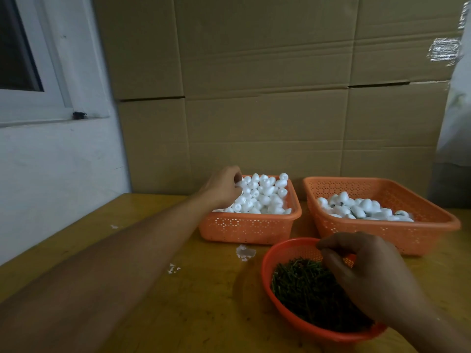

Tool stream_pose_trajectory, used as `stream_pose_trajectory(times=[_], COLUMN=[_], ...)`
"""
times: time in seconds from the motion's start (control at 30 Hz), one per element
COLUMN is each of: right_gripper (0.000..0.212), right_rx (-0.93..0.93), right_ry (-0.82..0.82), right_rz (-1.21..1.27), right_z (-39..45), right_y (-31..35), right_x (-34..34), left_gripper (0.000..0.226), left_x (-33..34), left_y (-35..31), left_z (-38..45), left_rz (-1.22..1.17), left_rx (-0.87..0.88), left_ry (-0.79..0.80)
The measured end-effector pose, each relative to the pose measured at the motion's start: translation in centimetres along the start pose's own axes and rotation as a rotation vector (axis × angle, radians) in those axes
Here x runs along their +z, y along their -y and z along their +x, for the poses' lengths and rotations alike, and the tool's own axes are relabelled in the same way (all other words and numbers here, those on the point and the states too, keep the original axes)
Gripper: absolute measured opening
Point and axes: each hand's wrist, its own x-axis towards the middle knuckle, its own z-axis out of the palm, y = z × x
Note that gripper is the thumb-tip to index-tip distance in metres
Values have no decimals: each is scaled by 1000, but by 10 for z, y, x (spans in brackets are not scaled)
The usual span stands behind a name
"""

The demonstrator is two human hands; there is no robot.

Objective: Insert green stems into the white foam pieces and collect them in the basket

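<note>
An orange rectangular basket [244,229] in the middle holds a heap of white foam pieces [265,194]. My left hand [224,187] reaches into its far left corner, fingers curled round a foam piece there. To the right, a larger orange basket [382,229] holds foam pieces [362,208] with dark stem ends showing. A round orange bowl [283,253] near me is full of green stems [303,286]. My right hand [367,273] hovers over the bowl with fingers bent; whether it pinches a stem is too dark to tell.
The baskets stand on a yellow wooden table [178,289] with white foam crumbs [244,252] in front of the middle basket. Cardboard boxes [267,98] form a wall close behind. A white wall and window frame [38,103] are at the left.
</note>
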Motion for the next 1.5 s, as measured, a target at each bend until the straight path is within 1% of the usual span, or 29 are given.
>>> stream_pose_trajectory(times=[0.1, 0.2, 0.27, 0.37, 0.43, 0.53, 0.7, 0.8, 0.9, 1.0, 1.07, 1.13, 1.27, 1.33, 1.5], right_gripper=[16, 16, 18, 21, 21, 19, 19, 16, 30, 37, 38, 34, 26, 23, 15], right_rx=[-21, -39, -46, -47, -46, -54, -62, -59, -36, -58, -71, -62, -59, -52, -19], right_ry=[5, 47, 89, 172, 221, 272, 407, 437, 430, 465, 534, 586, 599, 588, 578], right_rz=[-6, -30, -47, -132, -198, -259, -350, -419, -481, -528, -521, -479, -421, -393, -364], right_z=[0, 1, 1, -1, 0, -1, -1, 1, 3, 4, 6, 8, 11, 11, 11], right_y=[0, -3, -4, -5, -5, -4, -1, 0, 1, 4, 6, 6, 5, 2, -1], right_x=[0, 1, 1, 2, 2, 3, 3, 3, 7, 13, 17, 19, 21, 21, 18], left_gripper=[9, 12, 11, 24, 30, 29, 33, 36, 34, 42, 36, 26, 16, 15, 21], left_x=[-7, -14, -15, -17, -17, -15, -13, -11, -11, -12, -11, -11, -10, -10, -12], left_y=[-7, -24, -36, -53, -60, -69, -74, -77, -78, -77, -78, -81, -83, -82, -84], left_z=[-23, -55, -75, -106, -126, -145, -157, -161, -163, -165, -167, -168, -169, -168, -170], left_rz=[-182, -414, -580, -729, -763, -811, -950, -1066, -1210, -1257, -1250, -1236, -1261, -1298, -1378], left_rx=[28, 102, 157, 215, 222, 184, 147, 115, 75, 50, 43, 19, 0, -14, -79], left_ry=[-86, -101, -113, -104, -77, -11, 74, 141, 246, 317, 325, 314, 300, 295, 307])
